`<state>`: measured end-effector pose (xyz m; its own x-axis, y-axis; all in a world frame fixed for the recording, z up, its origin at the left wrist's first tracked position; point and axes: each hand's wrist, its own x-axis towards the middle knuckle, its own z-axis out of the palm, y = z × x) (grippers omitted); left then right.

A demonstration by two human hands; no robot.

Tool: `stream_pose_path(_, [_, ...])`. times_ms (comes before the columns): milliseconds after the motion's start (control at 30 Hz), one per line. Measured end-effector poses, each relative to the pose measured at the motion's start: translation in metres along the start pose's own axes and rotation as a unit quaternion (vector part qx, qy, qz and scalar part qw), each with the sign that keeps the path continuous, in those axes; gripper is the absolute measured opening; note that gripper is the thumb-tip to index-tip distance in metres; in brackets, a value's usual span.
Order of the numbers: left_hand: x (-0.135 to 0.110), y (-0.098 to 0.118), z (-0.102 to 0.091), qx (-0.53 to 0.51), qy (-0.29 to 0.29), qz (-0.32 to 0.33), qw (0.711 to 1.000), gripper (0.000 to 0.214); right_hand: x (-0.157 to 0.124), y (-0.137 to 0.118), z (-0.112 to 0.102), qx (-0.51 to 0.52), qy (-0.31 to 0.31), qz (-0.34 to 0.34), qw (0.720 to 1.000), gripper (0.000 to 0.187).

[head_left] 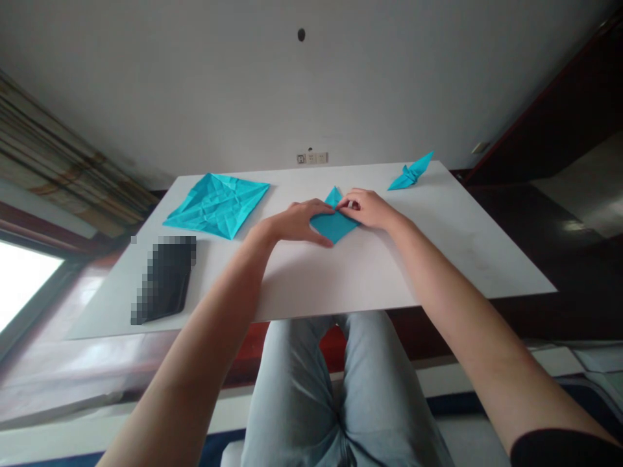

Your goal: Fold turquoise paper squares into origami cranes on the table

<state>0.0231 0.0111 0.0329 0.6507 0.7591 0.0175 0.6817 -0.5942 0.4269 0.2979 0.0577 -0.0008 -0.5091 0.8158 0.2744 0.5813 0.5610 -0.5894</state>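
Observation:
A folded blue sheet of origami paper, shaped like a diamond, lies on the white table in front of me. My left hand rests over its left side, thumb near the lower corner and fingers by the middle, spread apart and pressing the paper. From the right, my right hand pinches at the paper's upper right edge, with its fingers curled together. The paper's top corner points away from me, between the two hands. Fingers hide parts of its left and right edges.
At the left lies an unfolded, creased blue sheet. Nearer to me is a dark flat object, blurred by pixels. A folded blue paper bird stands at the back right. Behind the table is a wall with sockets.

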Motion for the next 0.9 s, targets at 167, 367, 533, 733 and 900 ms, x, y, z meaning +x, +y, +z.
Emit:
stream_pose_path(167, [-0.003, -0.001, -0.004, 0.019, -0.003, -0.005, 1.0, 0.089, -0.003, -0.01, -0.009, 0.016, -0.019, 0.016, 1.0, 0.029])
stream_pose_path(367, [0.001, -0.006, -0.003, -0.011, 0.035, 0.006, 0.999, 0.052, -0.005, -0.015, -0.011, 0.049, -0.026, 0.048, 0.997, 0.055])
stream_pose_path(533, [0.003, -0.008, 0.001, -0.054, 0.087, -0.003, 0.995, 0.039, -0.007, -0.018, -0.014, 0.101, -0.032, 0.073, 0.992, 0.08])
stream_pose_path(733, [0.002, -0.008, 0.001, -0.041, 0.116, -0.007, 0.992, 0.034, -0.009, -0.023, -0.022, 0.125, -0.073, 0.064, 0.987, 0.091])
stream_pose_path(900, [0.006, -0.005, 0.003, -0.005, 0.153, -0.067, 0.986, 0.037, -0.01, -0.025, -0.027, 0.133, -0.099, 0.04, 0.985, 0.077])
